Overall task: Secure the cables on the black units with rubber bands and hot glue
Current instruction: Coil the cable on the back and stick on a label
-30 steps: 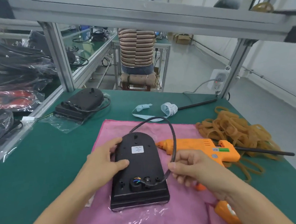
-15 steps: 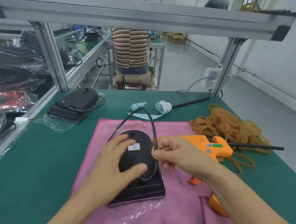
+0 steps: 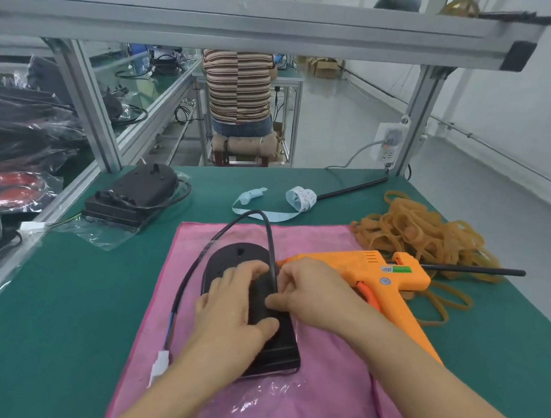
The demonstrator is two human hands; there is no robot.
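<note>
Black unit (image 3: 238, 260) mid-cloth | left hand (image 3: 232, 305) flat atop | right hand (image 3: 309, 291) pinching cable (image 3: 271, 241)

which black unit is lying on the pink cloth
The black unit under both hands; the other black unit sits on clear plastic at the table's far left.

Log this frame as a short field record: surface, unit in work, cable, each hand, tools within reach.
surface: pink cloth on green table
unit: black unit flat on cloth
cable: black cable loops over the unit's far end
left hand: presses on unit
right hand: pinches cable
tools: orange glue gun, rubber bands to the right
</note>
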